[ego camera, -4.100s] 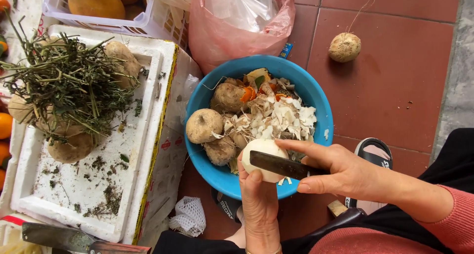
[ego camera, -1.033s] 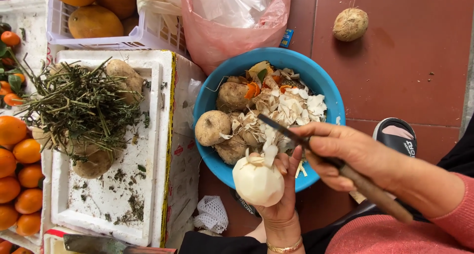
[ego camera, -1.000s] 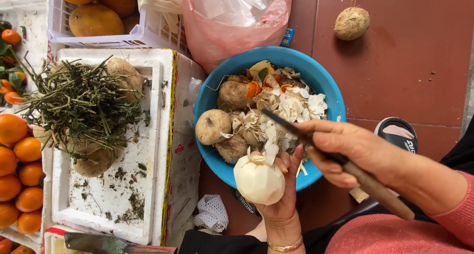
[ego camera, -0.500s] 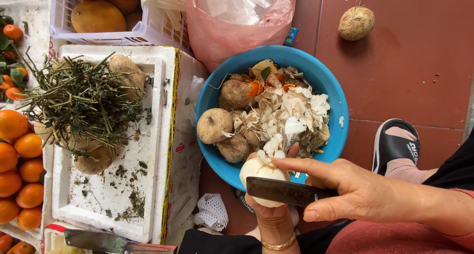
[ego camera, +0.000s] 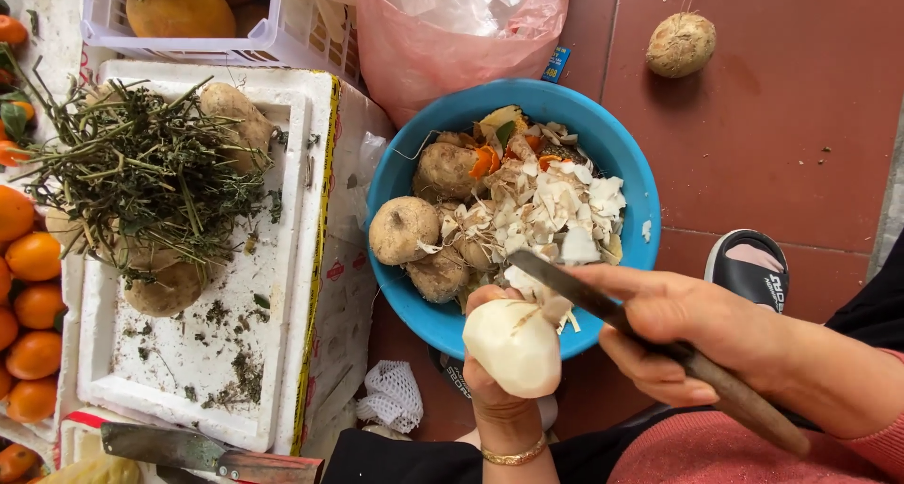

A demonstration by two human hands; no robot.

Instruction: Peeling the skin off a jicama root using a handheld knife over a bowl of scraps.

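A smooth, pale peeled root (ego camera: 513, 346) sits in the left hand's fingers (ego camera: 485, 300); right hand (ego camera: 678, 338) grips a dark flat knife (ego camera: 603, 305).

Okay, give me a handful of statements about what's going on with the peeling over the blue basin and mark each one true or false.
1. The left hand holds a white peeled root. True.
2. The right hand holds a pair of scissors. False: it grips a knife with a dark blade and a long handle.
3. The blue basin holds peelings and several unpeeled brown roots. True.
4. The basin sits on top of the white foam tray. False: it is beside the white foam tray, on the red tile floor.
5. One round brown root lies alone on the floor. True.
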